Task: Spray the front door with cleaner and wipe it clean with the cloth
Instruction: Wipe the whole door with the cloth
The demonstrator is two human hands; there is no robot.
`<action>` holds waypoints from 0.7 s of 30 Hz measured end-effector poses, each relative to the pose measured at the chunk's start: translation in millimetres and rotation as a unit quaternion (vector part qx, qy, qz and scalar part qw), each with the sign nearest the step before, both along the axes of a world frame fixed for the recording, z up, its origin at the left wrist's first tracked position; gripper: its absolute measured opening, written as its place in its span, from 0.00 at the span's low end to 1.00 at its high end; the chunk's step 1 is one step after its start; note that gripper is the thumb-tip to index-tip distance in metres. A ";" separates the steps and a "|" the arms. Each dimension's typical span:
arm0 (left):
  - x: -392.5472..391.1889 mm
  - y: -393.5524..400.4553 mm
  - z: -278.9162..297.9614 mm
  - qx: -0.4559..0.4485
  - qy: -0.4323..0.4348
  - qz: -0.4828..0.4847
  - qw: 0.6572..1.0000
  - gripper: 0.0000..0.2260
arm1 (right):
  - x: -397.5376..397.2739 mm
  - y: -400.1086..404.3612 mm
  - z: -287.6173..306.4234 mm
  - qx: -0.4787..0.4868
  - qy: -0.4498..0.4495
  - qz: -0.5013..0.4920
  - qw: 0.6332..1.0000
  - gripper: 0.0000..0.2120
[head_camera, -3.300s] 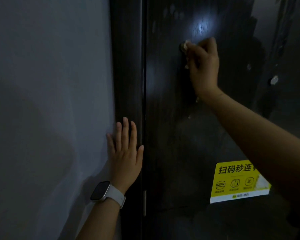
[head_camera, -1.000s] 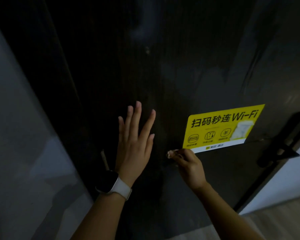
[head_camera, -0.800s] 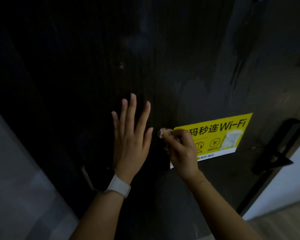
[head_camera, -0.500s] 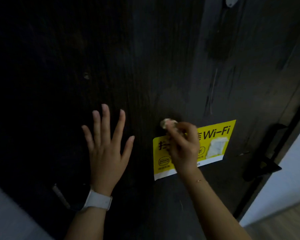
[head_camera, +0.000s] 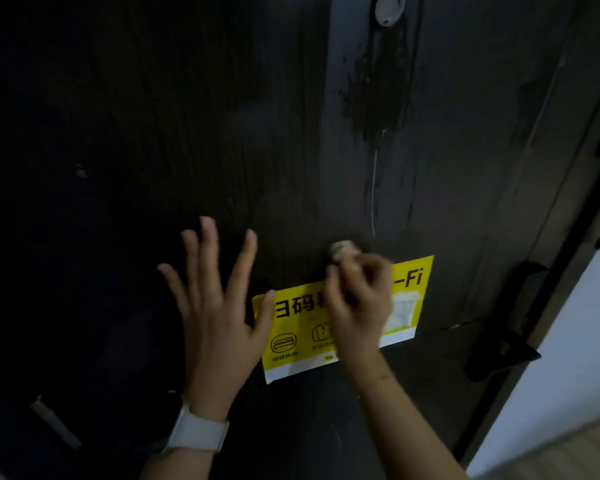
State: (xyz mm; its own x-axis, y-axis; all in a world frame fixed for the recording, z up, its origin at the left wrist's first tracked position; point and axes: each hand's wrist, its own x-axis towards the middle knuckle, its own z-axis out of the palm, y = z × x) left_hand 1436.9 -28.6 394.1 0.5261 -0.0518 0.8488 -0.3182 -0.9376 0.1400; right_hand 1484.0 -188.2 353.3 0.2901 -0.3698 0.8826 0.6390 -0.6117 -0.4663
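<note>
The dark wood-grain door [head_camera: 187, 116] lay bare and flat across its upper and left parts, open to a passing hand. Lower down, the yellow Wi-Fi sticker [head_camera: 291, 341] sat flush. The left hand [head_camera: 215, 320] with spread fingers pressed beside it. The black door handle [head_camera: 510, 327] jutted out at the right edge; a round grey peephole cover [head_camera: 388, 8] protruded above.

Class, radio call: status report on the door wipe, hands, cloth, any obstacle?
Left hand open, flat on the door. Right hand grips a small balled cloth against the door. Yellow Wi-Fi sticker lies under the wiping hand.
</note>
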 end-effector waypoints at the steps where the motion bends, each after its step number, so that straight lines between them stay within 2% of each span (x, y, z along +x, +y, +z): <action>1: 3.6 -9.3 0.0 0.017 0.002 -0.009 1.000 0.34 | -2.7 6.8 -0.7 -0.051 -0.005 0.013 0.999 0.13; 3: 11.6 -19.8 -0.7 0.038 0.012 0.000 0.999 0.35 | -2.8 -4.1 0.9 -0.120 -0.017 0.030 0.992 0.12; 4: 15.3 -21.6 -1.2 0.047 0.017 0.018 0.999 0.35 | -0.8 -18.0 2.9 -0.117 -0.024 0.028 0.992 0.12; 5: 18.1 -21.9 -1.9 0.055 0.021 0.034 0.998 0.36 | 1.6 -35.2 5.9 -0.077 -0.023 0.015 0.997 0.11; 8: 20.9 -21.0 -3.8 0.069 0.021 0.050 0.996 0.37 | 9.8 -77.3 22.0 0.147 -0.017 -0.024 0.989 0.07; 9: 21.3 -21.1 -3.8 0.070 0.019 0.050 0.996 0.38 | 11.5 -76.9 24.9 0.186 -0.017 -0.025 0.982 0.06; 10: 21.4 -21.5 -3.9 0.067 0.018 0.052 0.996 0.39 | 12.1 -68.1 26.2 0.181 -0.022 -0.020 0.983 0.07; 11: 21.4 -21.7 -4.0 0.063 0.019 0.056 0.996 0.40 | 10.9 -53.0 26.3 0.137 -0.028 -0.004 0.990 0.09; 13: 21.3 -21.8 -4.1 0.057 0.017 0.063 0.996 0.42 | 6.0 -21.1 20.7 -0.020 -0.040 0.049 0.998 0.15; 15: 20.9 -21.9 -3.7 0.065 0.015 0.067 0.996 0.42 | 5.3 -18.3 16.9 -0.153 -0.052 0.075 0.984 0.20; 16: 20.6 -21.7 -3.3 0.069 0.017 0.069 0.995 0.41 | 8.3 -27.7 18.7 -0.182 -0.056 0.074 0.979 0.22; 18: 20.6 -21.4 -2.3 0.071 0.019 0.071 0.995 0.42 | 12.1 -53.1 26.8 -0.138 -0.062 0.042 0.988 0.18; 21: 20.7 -21.6 -2.0 0.072 0.019 0.069 0.995 0.42 | 14.2 -72.8 49.2 0.046 -0.075 0.006 0.996 0.09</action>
